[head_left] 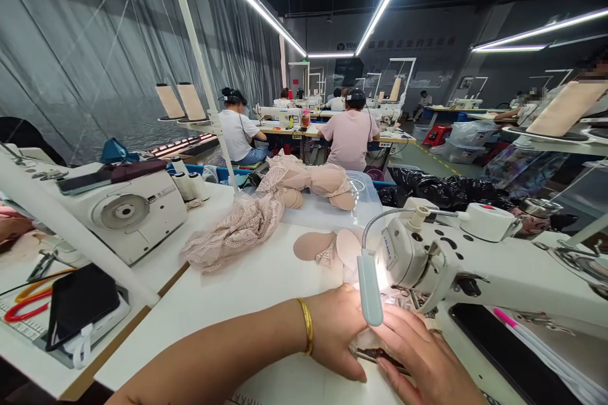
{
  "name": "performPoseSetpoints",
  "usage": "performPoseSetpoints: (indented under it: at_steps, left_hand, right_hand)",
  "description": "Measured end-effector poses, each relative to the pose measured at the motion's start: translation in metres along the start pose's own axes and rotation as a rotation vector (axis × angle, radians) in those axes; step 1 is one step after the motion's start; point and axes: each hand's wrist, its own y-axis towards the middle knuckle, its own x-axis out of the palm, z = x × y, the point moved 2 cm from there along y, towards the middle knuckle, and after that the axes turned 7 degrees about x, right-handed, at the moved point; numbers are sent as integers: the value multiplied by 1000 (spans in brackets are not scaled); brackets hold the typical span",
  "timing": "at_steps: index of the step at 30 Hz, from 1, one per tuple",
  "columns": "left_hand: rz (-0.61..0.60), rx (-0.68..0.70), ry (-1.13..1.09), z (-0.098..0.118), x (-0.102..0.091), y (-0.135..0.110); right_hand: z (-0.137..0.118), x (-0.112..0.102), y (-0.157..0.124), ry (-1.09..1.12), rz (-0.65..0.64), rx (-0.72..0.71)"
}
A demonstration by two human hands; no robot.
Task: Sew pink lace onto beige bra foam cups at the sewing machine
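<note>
My left hand [335, 326], with a gold bangle on its wrist, lies palm down at the front of the white sewing machine [401, 256]. Its thumb is spread; the small grey lamp [370, 291] hides some of the fingertips. Beside it, my right hand [418, 354] rests with fingers stretched towards the needle area and thumb apart. Between the hands a little pale material shows, too covered to make out. Just beyond lie beige bra cup pieces [311, 245] with lace. The needle is hidden by glare and the lamp.
A heap of beige lace [237, 231] trails from a clear plastic bin [363, 199] behind the table. A black phone [513, 354] lies at right. Another phone [83, 300] and red-handled scissors [28, 310] are at left, near a second machine [128, 209]. Several people sit sewing ahead.
</note>
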Motion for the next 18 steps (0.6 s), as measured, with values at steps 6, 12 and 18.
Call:
performPoseSetpoints:
  at_steps: [6,12,18]
  left_hand:
    - [-92,-140,138,3,-2,-10]
    - [37,-74,218,3,7,-3]
    - [108,-53,242,-11,19,-1]
  right_hand:
    - [20,12,-20,-120,-136,63]
    - [22,9,-18,-98,-15,46]
    - [29,32,-34,-127,-207,230]
